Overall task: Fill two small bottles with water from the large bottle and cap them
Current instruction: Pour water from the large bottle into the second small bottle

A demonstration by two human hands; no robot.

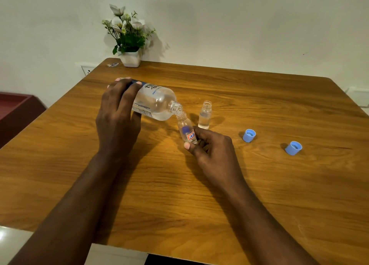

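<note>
Right hand point(213, 152) fingers pinch small bottle point(186, 131) (tilted); left hand point(117, 114) fingers wrap large bottle point(157, 102)

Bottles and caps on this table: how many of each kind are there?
large bottle: 1
small bottle: 2
blue cap: 2
total: 5
</note>
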